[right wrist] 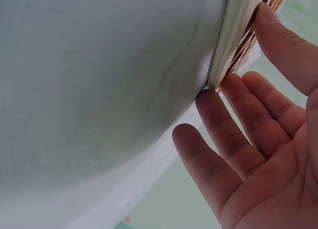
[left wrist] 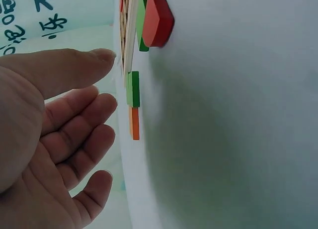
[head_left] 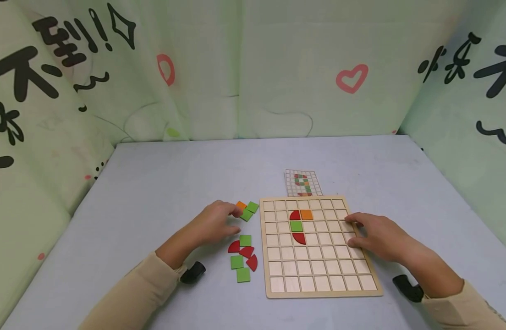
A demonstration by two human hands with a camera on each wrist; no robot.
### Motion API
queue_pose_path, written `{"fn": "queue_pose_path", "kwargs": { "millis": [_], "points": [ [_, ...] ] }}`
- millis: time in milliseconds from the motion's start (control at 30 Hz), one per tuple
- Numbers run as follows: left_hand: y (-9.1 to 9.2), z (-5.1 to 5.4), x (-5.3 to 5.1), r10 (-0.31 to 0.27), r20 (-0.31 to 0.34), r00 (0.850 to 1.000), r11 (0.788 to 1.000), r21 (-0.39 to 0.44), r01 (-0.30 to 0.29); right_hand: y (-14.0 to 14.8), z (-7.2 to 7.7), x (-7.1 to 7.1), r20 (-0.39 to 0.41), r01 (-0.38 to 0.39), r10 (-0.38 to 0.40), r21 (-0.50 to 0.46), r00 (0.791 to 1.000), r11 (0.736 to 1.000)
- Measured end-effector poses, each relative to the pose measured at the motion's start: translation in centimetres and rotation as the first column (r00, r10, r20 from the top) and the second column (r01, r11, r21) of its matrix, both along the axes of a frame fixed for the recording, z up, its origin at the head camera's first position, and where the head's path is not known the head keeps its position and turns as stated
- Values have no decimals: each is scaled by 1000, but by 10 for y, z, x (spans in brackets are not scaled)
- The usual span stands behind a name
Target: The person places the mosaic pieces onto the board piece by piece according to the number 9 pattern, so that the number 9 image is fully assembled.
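My left hand hovers left of the wooden grid board, thumb and fingers apart, holding nothing. Closest to its fingertips are an orange square tile and two green square tiles; the fingers partly cover the orange one in the head view. On the board sit a red quarter-circle tile, an orange square beside it, a green square below, and another red quarter-circle under that. My right hand touches the board's right edge with fairly straight, relaxed fingers.
Several loose green squares and red quarter-circles lie on the table left of the board. A pattern card with a coloured figure lies behind the board's far edge, its lower part hidden. Printed curtains enclose the table.
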State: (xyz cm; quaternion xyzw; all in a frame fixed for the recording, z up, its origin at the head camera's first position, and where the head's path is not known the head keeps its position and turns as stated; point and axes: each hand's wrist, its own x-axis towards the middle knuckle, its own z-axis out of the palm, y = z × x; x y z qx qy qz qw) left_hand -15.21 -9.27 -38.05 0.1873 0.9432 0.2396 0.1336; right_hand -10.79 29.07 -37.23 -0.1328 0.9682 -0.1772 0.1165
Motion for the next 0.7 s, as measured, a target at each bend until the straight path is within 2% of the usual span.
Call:
{"fn": "queue_pose_path", "kwargs": {
  "millis": [200,467,700],
  "points": [
    [-8,-1,7,-49,11,999,998,36,49,0,0,1,-15,0,0,-8,1000,1000],
    [-14,-5,16,-67,96,993,997,56,61,1,1,0,10,8,-8,-5,1000,1000],
    [-16,-7,19,-102,91,991,995,30,100,-1,1,0,17,14,-14,3,1000,1000]
  ]
}}
